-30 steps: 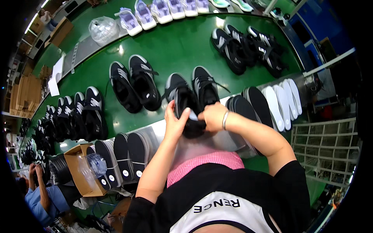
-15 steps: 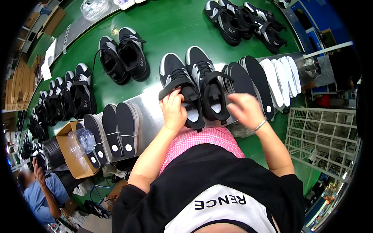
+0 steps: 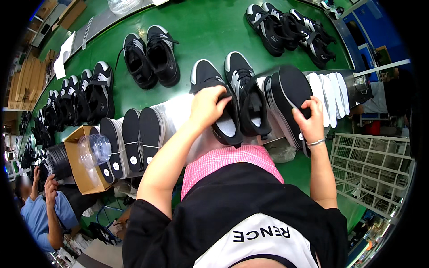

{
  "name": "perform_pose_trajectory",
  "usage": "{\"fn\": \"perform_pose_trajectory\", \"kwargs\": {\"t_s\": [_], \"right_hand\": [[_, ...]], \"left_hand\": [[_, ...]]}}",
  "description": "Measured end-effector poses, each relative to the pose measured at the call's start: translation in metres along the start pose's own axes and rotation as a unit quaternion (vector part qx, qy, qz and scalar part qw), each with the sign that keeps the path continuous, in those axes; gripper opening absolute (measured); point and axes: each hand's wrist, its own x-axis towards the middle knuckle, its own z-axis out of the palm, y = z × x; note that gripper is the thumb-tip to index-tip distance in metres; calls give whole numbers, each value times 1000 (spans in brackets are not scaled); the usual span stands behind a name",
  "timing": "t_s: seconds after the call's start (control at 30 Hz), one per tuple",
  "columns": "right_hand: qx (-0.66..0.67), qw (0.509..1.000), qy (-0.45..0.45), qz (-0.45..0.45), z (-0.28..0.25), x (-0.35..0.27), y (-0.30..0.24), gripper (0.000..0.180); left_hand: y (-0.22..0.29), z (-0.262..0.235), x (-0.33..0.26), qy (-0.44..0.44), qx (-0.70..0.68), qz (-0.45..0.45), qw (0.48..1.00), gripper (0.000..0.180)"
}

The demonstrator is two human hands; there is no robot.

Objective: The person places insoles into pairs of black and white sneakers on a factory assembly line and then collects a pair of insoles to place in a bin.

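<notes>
Side by side in front of me stand two black sneakers with grey toes, the left sneaker (image 3: 205, 72) and the right sneaker (image 3: 238, 67), heels toward me. White lining shows inside both. My left hand (image 3: 208, 107) is closed on the left sneaker at its opening, around the tongue and strap; its fingertips are partly hidden. To the right lies a stack of black insoles. My right hand (image 3: 312, 123) pinches the edge of the top black insole (image 3: 291, 87) between thumb and fingers. White insoles (image 3: 330, 98) lie just beyond that hand.
More black sneakers stand on the green table (image 3: 196, 31), including a pair (image 3: 163, 58) at back left. Bundled black insoles (image 3: 152, 134) and a cardboard box (image 3: 85, 178) sit at left. A wire rack (image 3: 371, 165) stands at right. Another person (image 3: 47, 214) works at lower left.
My right hand has moved right from beside the right sneaker to the black insole stack and gripped the top insole. My left hand has shifted slightly up and right on the left sneaker.
</notes>
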Motion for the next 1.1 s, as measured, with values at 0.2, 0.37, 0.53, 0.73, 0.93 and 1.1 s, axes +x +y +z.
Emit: {"fn": "perform_pose_trajectory", "kwargs": {"t_s": [0.2,0.37,0.53,0.73,0.93,1.1], "right_hand": [[-62,921,-253,-290,-5,2,-107,10],[-233,868,-371,-232,83,-10,-136,15],[-180,914,-327,-159,126,-11,-139,22],[-268,836,-454,-154,44,-17,-144,53],[-183,886,-380,-194,74,-13,-141,15],[-196,851,-474,-115,149,-3,-132,22]], "left_hand": [[-20,-12,10,-24,-280,-253,926,24],[-28,-13,7,-73,-318,-291,900,23],[-36,-1,-1,14,-155,-213,964,32],[-37,1,-6,39,-100,-219,970,32],[-31,1,-7,28,-139,-247,958,34],[-44,13,-15,71,-216,-223,948,31]]}}
